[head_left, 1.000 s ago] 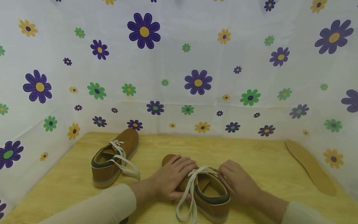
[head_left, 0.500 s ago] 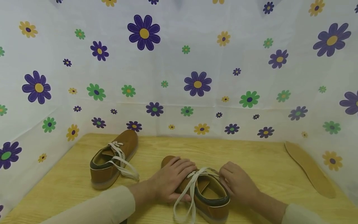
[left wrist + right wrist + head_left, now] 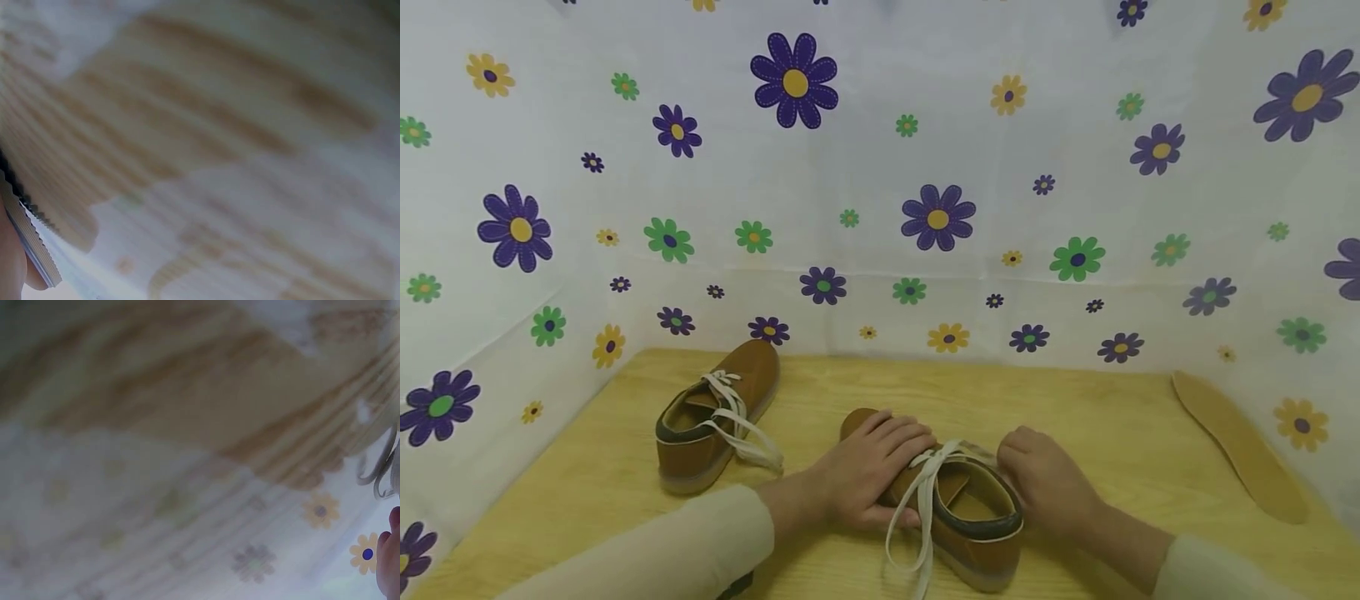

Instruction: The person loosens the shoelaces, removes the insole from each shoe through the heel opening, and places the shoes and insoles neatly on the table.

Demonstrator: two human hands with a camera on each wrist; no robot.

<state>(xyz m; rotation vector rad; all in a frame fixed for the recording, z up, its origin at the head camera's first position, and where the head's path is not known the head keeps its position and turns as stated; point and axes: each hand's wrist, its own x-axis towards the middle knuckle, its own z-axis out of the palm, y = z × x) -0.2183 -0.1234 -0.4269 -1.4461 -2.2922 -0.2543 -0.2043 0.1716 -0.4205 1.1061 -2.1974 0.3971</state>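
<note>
A brown lace-up shoe with a dark collar sits on the wooden table, heel towards me. My left hand holds its front part, fingers laid across the top and thumb on the near side. On the shoe's right, my right hand pinches the end of a white shoelace; the fingertips are partly hidden. A lace loop hangs down the near side. In the right wrist view, lace loops show beside the fingers. The left wrist view shows a ridged edge next to a finger.
Another brown laced shoe stands at the back left. A tan insole lies at the far right. White flower-printed cloth encloses the wooden table at the back and sides. Part of a dark object shows below the left sleeve.
My right hand has shifted very slightly to the right, still pinching the lace. The hanging lace loop has swayed a little. The left hand stays on the shoe; the head view has shifted slightly.
</note>
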